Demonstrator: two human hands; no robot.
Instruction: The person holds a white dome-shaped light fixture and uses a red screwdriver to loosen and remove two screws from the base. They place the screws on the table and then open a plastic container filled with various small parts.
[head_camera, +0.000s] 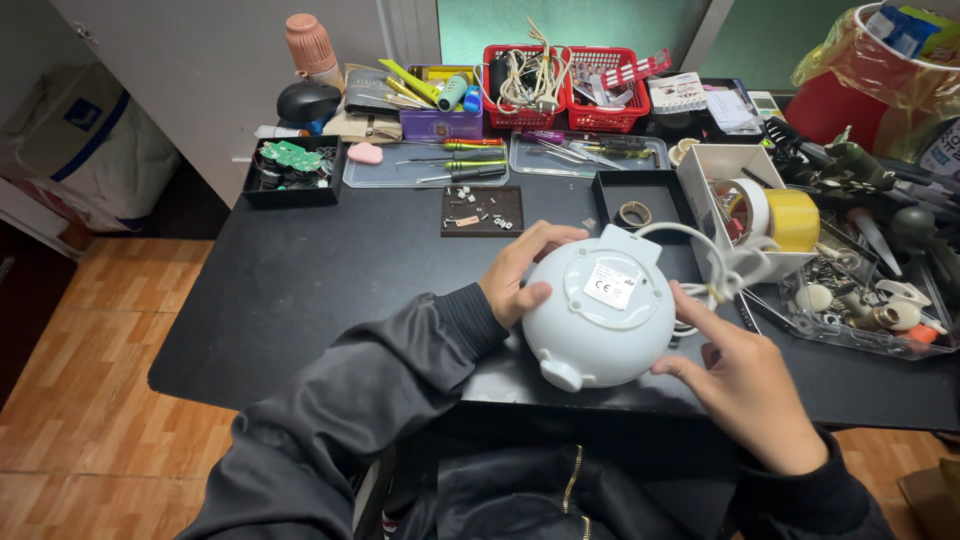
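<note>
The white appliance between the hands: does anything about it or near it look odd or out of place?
The white appliance lies upside down, label side up, held by the left hand and right hand. Its white cord lies in a loose tangle beside it. No damage shows.

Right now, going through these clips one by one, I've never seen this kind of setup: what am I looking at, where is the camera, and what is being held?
There is no machine here: a person works with bare hands, filmed by a camera worn on the head, looking down. The left hand and right hand hold a round white appliance, turned underside up, over a black table. Its white cord trails to the right. Behind lie screwdrivers, red baskets, a green circuit board and yellow tape.
</note>
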